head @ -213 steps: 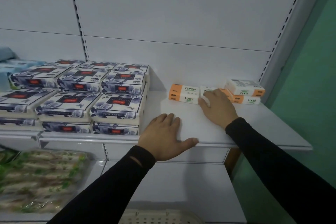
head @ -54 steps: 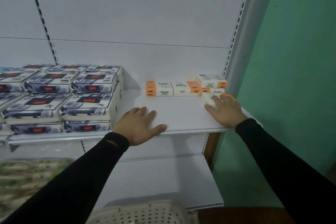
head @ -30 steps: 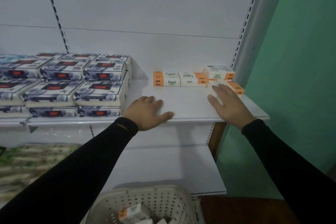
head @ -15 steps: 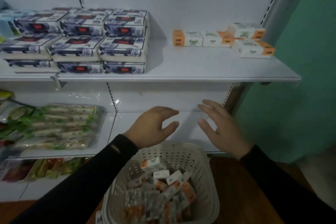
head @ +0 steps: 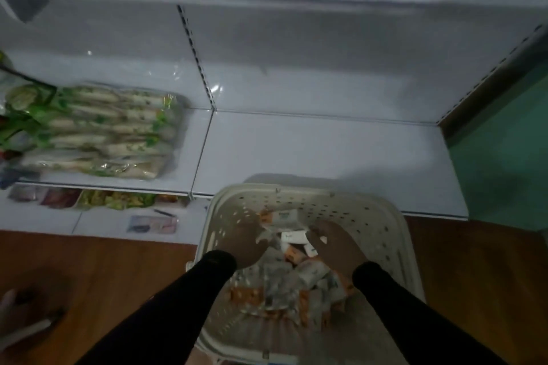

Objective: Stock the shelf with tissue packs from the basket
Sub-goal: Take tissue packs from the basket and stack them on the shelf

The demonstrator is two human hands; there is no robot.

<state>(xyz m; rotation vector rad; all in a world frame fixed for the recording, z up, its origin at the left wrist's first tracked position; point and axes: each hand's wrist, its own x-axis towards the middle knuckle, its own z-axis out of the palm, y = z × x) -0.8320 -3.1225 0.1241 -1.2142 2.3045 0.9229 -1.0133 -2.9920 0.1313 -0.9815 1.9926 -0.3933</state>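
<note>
One perforated cream basket [head: 385,216] stood on the wooden floor [head: 474,275] against the lowest shelf [head: 326,151]. Inside it lay a heap of tissue packs [head: 292,237], too blurred to count, white with orange ends. Both the left hand [head: 241,241] and the right hand [head: 335,246] were inside the basket, among the packs; finger state could not be determined.
</note>
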